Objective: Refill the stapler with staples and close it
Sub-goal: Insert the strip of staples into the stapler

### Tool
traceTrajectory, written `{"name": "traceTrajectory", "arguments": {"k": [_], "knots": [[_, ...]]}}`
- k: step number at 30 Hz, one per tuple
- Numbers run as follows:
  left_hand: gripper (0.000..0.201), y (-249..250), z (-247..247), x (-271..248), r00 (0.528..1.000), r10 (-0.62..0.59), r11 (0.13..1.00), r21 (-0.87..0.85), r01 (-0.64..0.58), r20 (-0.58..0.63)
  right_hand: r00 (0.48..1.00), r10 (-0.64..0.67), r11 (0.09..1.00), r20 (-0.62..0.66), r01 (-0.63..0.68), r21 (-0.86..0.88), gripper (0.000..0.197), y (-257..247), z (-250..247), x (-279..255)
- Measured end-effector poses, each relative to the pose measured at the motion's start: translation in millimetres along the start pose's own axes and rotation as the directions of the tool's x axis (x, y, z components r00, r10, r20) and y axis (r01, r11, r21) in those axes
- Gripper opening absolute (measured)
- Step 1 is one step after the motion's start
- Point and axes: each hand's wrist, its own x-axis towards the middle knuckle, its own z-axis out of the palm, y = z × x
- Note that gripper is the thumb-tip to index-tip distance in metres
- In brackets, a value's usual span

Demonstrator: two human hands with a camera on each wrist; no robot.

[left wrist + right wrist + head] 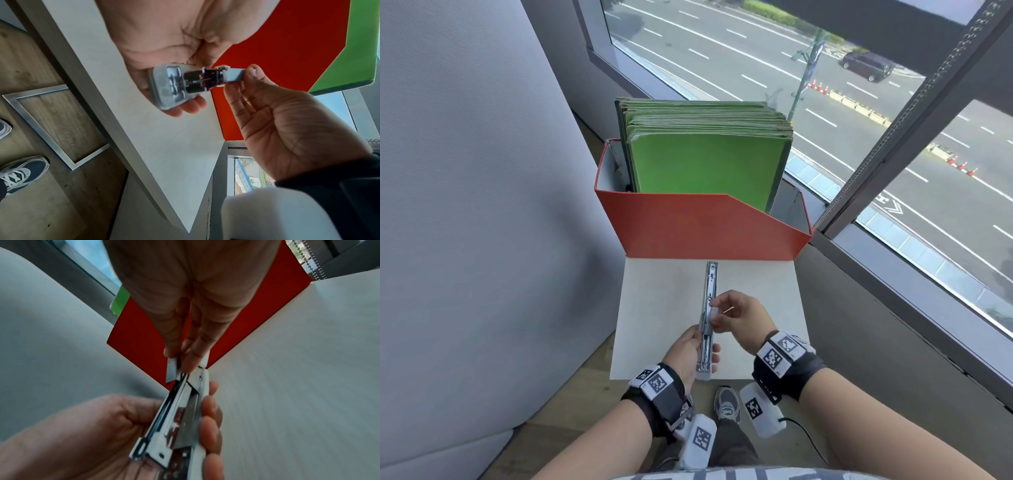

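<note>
A silver stapler (711, 279) is swung fully open into one long line over the white table (654, 308). My left hand (705, 346) grips its near half from below, thumb on one side and fingers on the other. My right hand (714, 316) pinches a short grey staple strip (236, 75) between thumb and fingertips, right at the open metal channel near the hinge. In the right wrist view the staple strip (172, 372) hangs tilted at the channel's far end, with the stapler (180, 418) lying in my left palm. The channel's inside is mostly hidden.
A red file box (698, 226) full of green folders (705, 164) stands at the table's far edge. A grey padded partition (465, 205) rises on the left, and a window frame (893, 154) runs along the right. My shoe (726, 404) is on the wooden floor below.
</note>
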Motion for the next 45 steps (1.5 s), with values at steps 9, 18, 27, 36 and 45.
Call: {"name": "traceTrajectory", "arguments": {"k": [9,18,27,36,45], "knots": [[0.028,0.2,-1.9,4.0,1.0,0.003,1.0,0.028,-0.003,-0.002,0.998,-0.054,0.985,-0.028,0.049,-0.168,0.012,-2.1,4.5,-3.0],[0.029,4.3,-1.3,6.4,1.0,-0.006,1.0,0.025,0.006,-0.013,0.999,-0.045,0.983,-0.006,0.044,-0.179,0.027,-7.9,0.1,-3.0],[0.027,3.6,1.6,6.4,1.0,-0.011,1.0,0.017,0.011,-0.023,0.998,-0.064,0.964,-0.003,0.061,-0.258,0.022,-7.7,2.2,-0.8],[0.029,2.4,2.6,7.5,0.999,-0.002,1.0,-0.015,0.002,-0.033,0.998,-0.063,0.954,0.012,0.064,-0.293,0.018,-0.3,7.0,-2.7],[0.028,7.1,3.6,8.1,1.0,0.002,0.998,-0.064,-0.002,-0.011,0.985,-0.164,0.905,0.051,0.171,-0.389,0.015,4.9,10.1,-7.8]]}}
